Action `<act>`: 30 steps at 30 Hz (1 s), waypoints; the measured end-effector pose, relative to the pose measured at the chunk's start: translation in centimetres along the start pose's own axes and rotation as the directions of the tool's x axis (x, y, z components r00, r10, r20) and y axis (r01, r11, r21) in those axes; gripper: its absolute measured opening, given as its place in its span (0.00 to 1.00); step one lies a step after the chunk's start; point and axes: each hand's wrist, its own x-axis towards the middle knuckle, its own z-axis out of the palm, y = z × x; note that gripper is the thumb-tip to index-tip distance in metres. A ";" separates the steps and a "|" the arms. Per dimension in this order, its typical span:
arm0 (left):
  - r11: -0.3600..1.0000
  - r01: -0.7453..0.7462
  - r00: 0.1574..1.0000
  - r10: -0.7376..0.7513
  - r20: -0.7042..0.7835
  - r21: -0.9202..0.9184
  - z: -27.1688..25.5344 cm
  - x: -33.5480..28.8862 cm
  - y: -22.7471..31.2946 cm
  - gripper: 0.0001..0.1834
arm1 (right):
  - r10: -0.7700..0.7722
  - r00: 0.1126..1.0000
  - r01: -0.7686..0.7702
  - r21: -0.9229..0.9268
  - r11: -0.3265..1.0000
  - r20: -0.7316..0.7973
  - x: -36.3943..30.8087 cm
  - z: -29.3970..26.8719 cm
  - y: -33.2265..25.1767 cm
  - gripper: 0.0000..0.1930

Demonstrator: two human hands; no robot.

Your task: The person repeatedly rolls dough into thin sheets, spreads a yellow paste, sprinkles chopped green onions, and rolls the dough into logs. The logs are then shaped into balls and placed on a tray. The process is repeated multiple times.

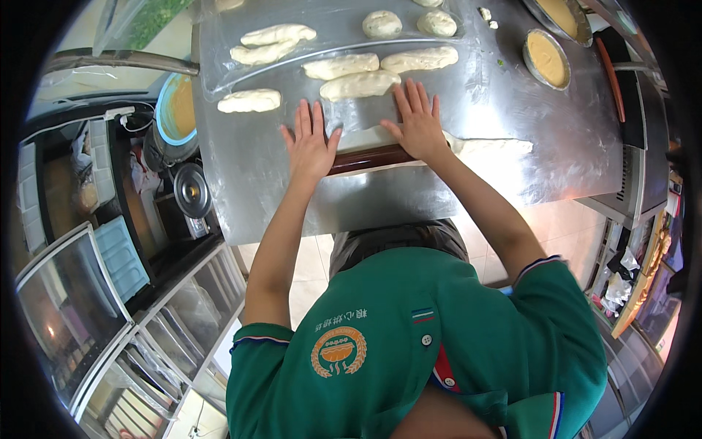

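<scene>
- The brown rolling pin (pixel 369 159) is lying crosswise beneath both palms, presumably spreading pressure evenly.
- The left hand (pixel 311 150) and right hand (pixel 422 135) are resting open, fingers spread, not wrapping it.
- Flattened dough (pixel 491 146) is extending rightward past the right hand.
- Dough logs (pixel 358 85) are lying just beyond the fingertips, seemingly within reach.
</scene>
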 end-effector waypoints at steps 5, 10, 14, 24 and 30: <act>0.998 0.014 1.000 -0.013 -0.022 0.059 0.8 -5.6 0.2 0.46 | -0.114 0.987 0.128 -0.121 0.984 0.114 -4.0 0.7 -0.5 0.47; 0.995 -0.098 0.992 0.098 -0.083 -0.001 1.9 -12.7 -0.2 0.48 | -0.167 0.947 0.197 -0.087 0.976 0.273 -8.5 -0.9 -1.3 0.48; 0.962 -0.270 0.941 0.273 -0.201 0.044 3.0 -17.5 -0.4 0.32 | -0.285 0.922 0.312 -0.067 0.948 0.263 -12.6 -1.7 -1.0 0.43; 0.918 -0.396 0.879 0.390 -0.276 0.036 1.0 -10.6 9.5 0.22 | -0.445 0.883 0.436 -0.086 0.896 -0.150 -13.0 -6.8 12.1 0.27; 0.872 -0.486 0.869 0.475 -0.141 -0.061 5.2 -2.0 21.8 0.30 | -0.093 0.986 0.086 -0.057 0.995 -0.140 -12.0 -8.7 23.9 0.40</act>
